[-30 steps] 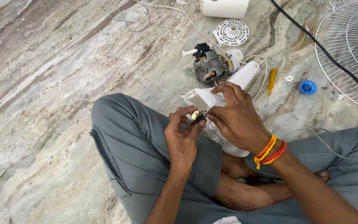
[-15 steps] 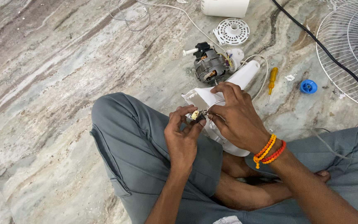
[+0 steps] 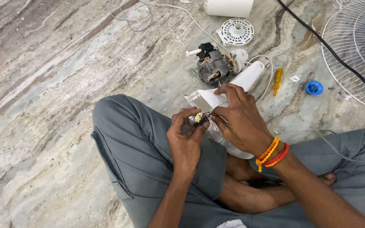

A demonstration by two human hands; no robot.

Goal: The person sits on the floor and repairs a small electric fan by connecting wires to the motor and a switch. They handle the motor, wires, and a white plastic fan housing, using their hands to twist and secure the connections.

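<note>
I sit cross-legged on a marble floor. My left hand (image 3: 185, 137) pinches a small yellow and black electrical part (image 3: 200, 117) at its fingertips. My right hand (image 3: 241, 116), with orange bead bracelets at the wrist, pinches thin wires right beside that part, and rests over a white plastic fan housing (image 3: 233, 86) that lies across my lap. Just beyond the housing a bare fan motor (image 3: 213, 67) with copper windings sits on the floor, with wires running from it to the housing.
A yellow screwdriver (image 3: 277, 82) and a blue cap (image 3: 313, 88) lie to the right of the motor. A white round vented cover (image 3: 236, 31) and a white cylinder (image 3: 229, 7) are farther back. A wire fan guard (image 3: 351, 50) and a black cable (image 3: 330, 55) fill the right side.
</note>
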